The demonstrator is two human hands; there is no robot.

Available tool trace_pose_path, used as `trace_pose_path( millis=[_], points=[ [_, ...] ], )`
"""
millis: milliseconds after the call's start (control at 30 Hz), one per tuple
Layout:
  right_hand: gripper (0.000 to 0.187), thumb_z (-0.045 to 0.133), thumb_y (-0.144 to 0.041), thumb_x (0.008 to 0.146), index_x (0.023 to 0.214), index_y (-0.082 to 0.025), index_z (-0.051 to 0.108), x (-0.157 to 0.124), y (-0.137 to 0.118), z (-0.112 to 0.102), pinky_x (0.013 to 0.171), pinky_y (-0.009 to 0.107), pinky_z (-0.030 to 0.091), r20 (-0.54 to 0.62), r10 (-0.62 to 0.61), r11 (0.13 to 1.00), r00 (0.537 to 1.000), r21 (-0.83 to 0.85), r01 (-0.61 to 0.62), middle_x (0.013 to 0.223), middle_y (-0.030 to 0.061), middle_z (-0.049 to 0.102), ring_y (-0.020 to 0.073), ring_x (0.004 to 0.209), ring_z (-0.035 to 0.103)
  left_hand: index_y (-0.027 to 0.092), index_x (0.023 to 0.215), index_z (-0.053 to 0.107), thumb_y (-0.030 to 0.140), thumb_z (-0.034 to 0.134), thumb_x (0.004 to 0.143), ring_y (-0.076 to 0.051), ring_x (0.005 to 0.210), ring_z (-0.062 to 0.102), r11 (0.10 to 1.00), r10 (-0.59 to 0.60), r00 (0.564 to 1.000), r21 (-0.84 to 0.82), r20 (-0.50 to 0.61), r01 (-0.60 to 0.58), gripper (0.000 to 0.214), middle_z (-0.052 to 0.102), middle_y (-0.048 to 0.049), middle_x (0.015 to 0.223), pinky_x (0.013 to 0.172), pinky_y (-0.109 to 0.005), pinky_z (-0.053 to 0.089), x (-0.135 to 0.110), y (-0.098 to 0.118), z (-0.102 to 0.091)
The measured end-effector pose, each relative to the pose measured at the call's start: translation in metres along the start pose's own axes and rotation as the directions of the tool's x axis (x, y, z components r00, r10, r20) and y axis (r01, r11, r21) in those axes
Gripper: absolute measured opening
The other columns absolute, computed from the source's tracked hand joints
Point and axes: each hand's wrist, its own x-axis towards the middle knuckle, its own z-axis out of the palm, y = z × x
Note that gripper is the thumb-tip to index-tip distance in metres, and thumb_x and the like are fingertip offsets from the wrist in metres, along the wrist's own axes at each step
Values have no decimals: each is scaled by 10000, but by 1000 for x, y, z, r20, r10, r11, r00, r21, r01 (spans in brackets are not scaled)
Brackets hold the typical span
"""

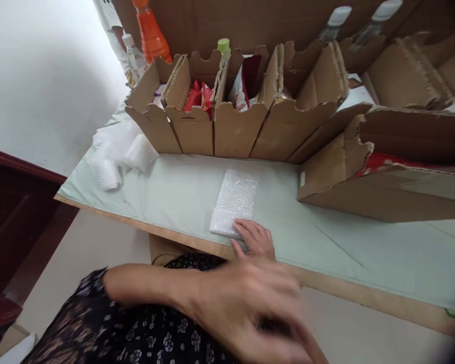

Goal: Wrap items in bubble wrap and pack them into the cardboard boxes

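Observation:
A flat rectangular piece of bubble wrap [234,201] lies on the pale green table cover [182,187] near the front edge. My right hand [255,238] rests palm down at that edge, fingers stretched flat and touching the wrap's near corner. My left hand [246,308] is in the foreground below the table edge. It reaches across from the left on a bare forearm above a dark floral sleeve [136,328]. It is smeared by motion, so its fingers cannot be read.
A row of open cardboard bins [231,126] with red snack packets stands at the back. A larger cardboard box [382,182] lies on the right. Rolled bubble wrap [138,151] sits at the left end. Bottles, one orange [150,33], stand behind the bins.

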Motion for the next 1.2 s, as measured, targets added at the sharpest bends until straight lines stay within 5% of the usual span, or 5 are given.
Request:
trace_pose_path(
  millis=[233,633,767,967,1200],
  points=[
    [251,510,-118,1032,1206,-167,684,10,-9,-10,899,402,503,36,13,997,999,-70,-11,1194,99,768,253,1098,668,119,1286,648,108,659,865,-363,1313,583,915,-118,954,342,-277,212,422,692,-182,1336,1065,-559,524,-48,-80,6],
    [206,603,-261,1034,1218,-214,682,27,4,-11,868,381,562,-87,158,985,984,87,-150,1125,90,778,235,1017,723,161,1100,720,114,551,998,-198,816,712,928,-249,885,163,-394,334,203,781,-65,934,774,-346,576,-33,-125,20],
    [266,629,-185,1001,1257,-244,671,23,1,-21,908,404,532,-150,119,993,982,-10,-122,1226,104,750,251,1116,696,153,1116,725,115,547,992,-194,807,721,912,-296,874,157,-385,378,220,773,-68,931,767,-332,590,-26,-131,21],
    [236,592,-188,1017,1205,-241,724,27,9,-16,971,443,482,105,38,995,994,-100,-27,1254,80,768,281,1249,639,153,1161,705,183,559,1017,-228,961,718,884,-274,866,245,-419,398,207,742,-118,1084,856,-376,605,-25,-129,21],
    [202,571,-216,1044,1177,-213,723,32,12,-26,933,406,491,114,70,994,991,79,-80,1081,65,800,239,1088,695,150,1238,654,171,635,987,-277,1139,656,927,-130,944,300,-303,224,252,735,-138,1191,991,-461,536,-43,-111,10]
  ],
)
